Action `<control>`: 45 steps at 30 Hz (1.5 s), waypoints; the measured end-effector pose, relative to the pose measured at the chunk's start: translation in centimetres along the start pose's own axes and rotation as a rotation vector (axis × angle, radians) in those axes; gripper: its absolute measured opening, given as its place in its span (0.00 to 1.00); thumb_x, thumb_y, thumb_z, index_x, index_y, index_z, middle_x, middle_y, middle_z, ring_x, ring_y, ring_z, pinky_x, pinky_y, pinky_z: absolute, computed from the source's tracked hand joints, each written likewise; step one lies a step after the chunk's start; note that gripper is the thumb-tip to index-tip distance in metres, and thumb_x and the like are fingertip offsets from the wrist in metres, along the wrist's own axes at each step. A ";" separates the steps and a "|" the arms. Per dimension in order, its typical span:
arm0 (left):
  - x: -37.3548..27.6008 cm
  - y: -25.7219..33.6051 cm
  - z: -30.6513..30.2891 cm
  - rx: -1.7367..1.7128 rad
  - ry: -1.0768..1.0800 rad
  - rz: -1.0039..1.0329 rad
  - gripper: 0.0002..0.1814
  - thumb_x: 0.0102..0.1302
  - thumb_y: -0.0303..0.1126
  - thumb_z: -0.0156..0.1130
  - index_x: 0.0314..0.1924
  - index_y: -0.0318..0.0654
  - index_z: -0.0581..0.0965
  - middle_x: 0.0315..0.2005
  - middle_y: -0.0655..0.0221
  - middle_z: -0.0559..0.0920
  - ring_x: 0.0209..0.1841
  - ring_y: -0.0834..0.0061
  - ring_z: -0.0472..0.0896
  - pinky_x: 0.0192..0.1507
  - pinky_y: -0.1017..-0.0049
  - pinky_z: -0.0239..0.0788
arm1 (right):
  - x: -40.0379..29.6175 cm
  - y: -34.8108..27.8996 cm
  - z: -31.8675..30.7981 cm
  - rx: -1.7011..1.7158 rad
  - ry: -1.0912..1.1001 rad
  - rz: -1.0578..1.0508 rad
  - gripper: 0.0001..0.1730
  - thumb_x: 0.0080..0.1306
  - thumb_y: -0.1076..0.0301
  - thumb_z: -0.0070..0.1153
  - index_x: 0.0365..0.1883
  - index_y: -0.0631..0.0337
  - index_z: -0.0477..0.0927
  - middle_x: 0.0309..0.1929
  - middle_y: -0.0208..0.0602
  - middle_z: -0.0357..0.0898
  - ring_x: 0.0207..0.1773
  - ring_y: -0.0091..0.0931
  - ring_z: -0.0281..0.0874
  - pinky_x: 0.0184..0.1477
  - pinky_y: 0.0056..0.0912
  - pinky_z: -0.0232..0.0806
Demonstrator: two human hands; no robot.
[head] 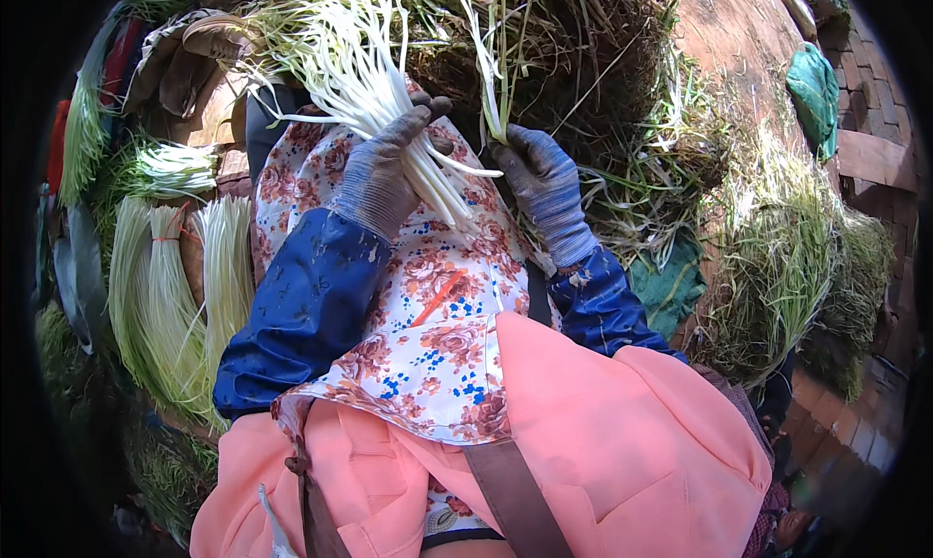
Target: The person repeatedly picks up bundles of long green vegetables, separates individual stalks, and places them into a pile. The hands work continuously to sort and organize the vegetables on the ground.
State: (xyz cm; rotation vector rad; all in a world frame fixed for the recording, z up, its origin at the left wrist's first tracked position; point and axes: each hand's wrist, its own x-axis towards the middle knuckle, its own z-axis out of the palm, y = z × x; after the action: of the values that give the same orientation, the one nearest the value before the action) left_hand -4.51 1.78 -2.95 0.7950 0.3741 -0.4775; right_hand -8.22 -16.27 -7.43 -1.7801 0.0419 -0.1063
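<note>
My left hand (pixel 390 157), in a soiled knit work glove, is closed around a thick bunch of white-stemmed leafy greens (pixel 350 62). The bare white ends of the stems (pixel 448 201) stick out below my fist, over my lap. At its right, apart from the bunch, my right hand (pixel 539 171) in a similar glove pinches a few yellow-green stalks (pixel 497 106) near their lower end, and their leaves point away from me. One loose white stem from the bunch reaches close to my right fingers. A floral apron (pixel 437 339) with an orange strip (pixel 439 298) on it covers my lap.
Left of me lie long pale bundles of greens (pixel 175 303), one tied with red string, and a shorter white-stemmed bunch (pixel 175 168). A heap of uncleaned stalks (pixel 605 69) rises ahead and right. Farther right are more trimmings (pixel 773 266) and a green sack (pixel 813 99).
</note>
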 end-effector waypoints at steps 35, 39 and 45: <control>-0.2 0.3 -0.3 -0.057 -0.071 0.102 0.14 0.55 0.29 0.59 0.41 0.35 0.71 0.32 0.64 0.78 0.27 0.76 0.74 0.30 0.77 0.70 | 1.8 0.5 -0.7 -0.109 0.262 -0.014 0.12 0.55 0.70 0.59 0.37 0.66 0.78 0.49 0.42 0.68 0.44 0.30 0.72 0.48 0.28 0.64; -0.1 0.8 -0.7 -0.098 -0.097 0.223 0.14 0.56 0.29 0.59 0.42 0.34 0.71 0.31 0.64 0.78 0.28 0.78 0.73 0.31 0.79 0.69 | 2.2 4.9 -5.9 -0.570 0.308 -0.173 0.13 0.53 0.65 0.59 0.36 0.61 0.79 0.45 0.37 0.74 0.50 0.33 0.68 0.52 0.31 0.61; -0.3 3.6 -1.2 -0.151 -0.173 0.289 0.14 0.56 0.29 0.58 0.42 0.33 0.72 0.30 0.67 0.77 0.27 0.79 0.73 0.30 0.81 0.68 | -0.3 10.5 -16.8 -1.493 0.078 0.031 0.14 0.48 0.59 0.59 0.36 0.46 0.80 0.48 0.26 0.74 0.57 0.30 0.64 0.60 0.39 0.49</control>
State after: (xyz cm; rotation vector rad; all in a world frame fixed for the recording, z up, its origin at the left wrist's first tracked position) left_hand -3.04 4.90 -1.45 0.6425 0.1297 -0.2416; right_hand -9.83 -34.77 -14.18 -3.2626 0.2567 -0.1319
